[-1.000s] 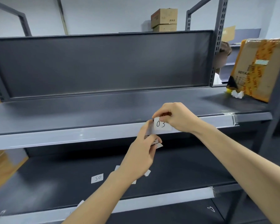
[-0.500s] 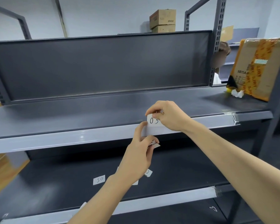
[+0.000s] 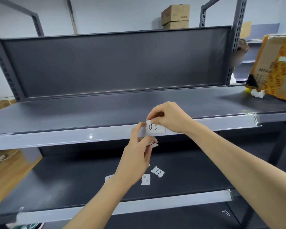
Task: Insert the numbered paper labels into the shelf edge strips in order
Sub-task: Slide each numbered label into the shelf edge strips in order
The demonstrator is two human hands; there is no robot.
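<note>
A white paper label marked "03" (image 3: 155, 127) sits against the pale edge strip (image 3: 73, 138) of the upper shelf. My right hand (image 3: 170, 117) pinches its top edge from above. My left hand (image 3: 137, 154) touches the label's left side with the thumb and holds a few more paper labels (image 3: 151, 144) in its curled fingers. Loose labels lie on the lower shelf: one marked "12" (image 3: 157, 171), one marked "07" (image 3: 146, 179), and another (image 3: 108, 178) partly hidden behind my left wrist.
The lower shelf's edge strip (image 3: 172, 202) runs below the loose labels. A taped cardboard box (image 3: 277, 66) and crumpled white paper (image 3: 257, 93) sit at the upper shelf's right end. Two stacked boxes (image 3: 175, 16) stand behind the back panel. Part of a person shows beyond the right upright.
The "03" label has shifted slightly left along the strip with my right hand and sits lower against it. My view has shifted, revealing the "12" and "07" labels below.
</note>
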